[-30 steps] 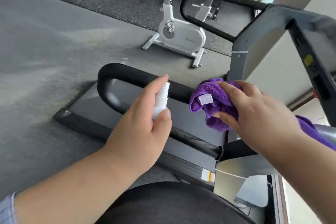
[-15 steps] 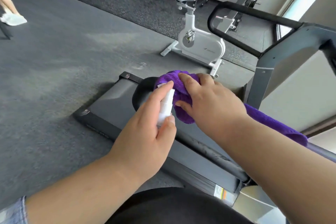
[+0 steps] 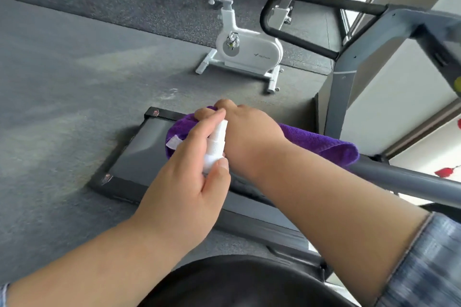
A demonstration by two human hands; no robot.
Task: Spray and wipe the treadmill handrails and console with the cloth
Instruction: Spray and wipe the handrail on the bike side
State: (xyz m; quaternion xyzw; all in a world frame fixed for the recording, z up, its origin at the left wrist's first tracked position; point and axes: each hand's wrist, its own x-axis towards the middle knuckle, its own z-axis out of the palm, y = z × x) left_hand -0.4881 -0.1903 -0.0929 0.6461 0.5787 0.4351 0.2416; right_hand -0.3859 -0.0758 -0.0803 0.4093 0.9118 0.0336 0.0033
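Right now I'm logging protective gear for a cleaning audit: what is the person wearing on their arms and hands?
No gloves: the left hand and right hand are bare, as are both forearms. A blue-grey heathered sleeve is pushed up the right arm; a sliver of the same fabric shows at the left.

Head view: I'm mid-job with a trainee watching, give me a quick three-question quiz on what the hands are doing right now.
1. True or false: the left hand holds the white spray bottle.
2. Multiple choice: the purple cloth is A) lying on the floor, B) under the right hand on the near handrail, C) draped over the white exercise bike.
3. Fill in: the far handrail, beyond the hands, has ____ touching it.

Key:
1. True; the index finger rests on top of the nozzle.
2. B; one end of the cloth trails along the rail toward the person.
3. Nothing; neither the hands nor the cloth are on it.
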